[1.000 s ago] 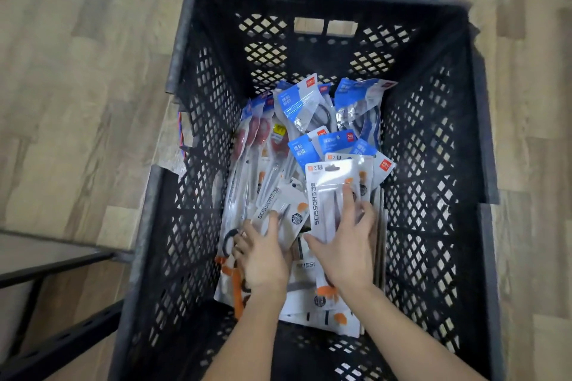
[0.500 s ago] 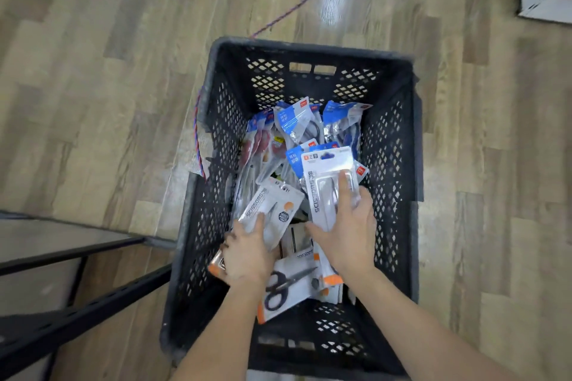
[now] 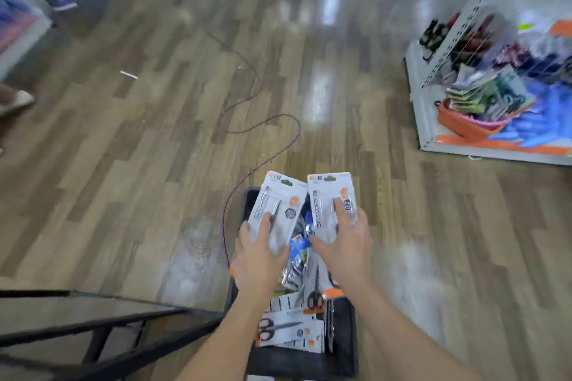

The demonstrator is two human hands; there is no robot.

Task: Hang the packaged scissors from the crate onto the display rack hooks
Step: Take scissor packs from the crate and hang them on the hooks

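White packs (image 3: 276, 210) gripped, one per hand, left (image 3: 258, 260) and right (image 3: 346, 244), above crate (image 3: 343, 346); carrying to rack (image 3: 433, 49) judged next

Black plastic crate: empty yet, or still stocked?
Still stocked: the black plastic crate holds white scissors packs below both hands.

Two bare arms come up from the bottom of the view. No sleeves cover them as far as they show. The left hand (image 3: 258, 260) has no ring, no watch and no glove. The right hand (image 3: 348, 246) is bare too. The nails are short and plain. No bands sit on the wrists.
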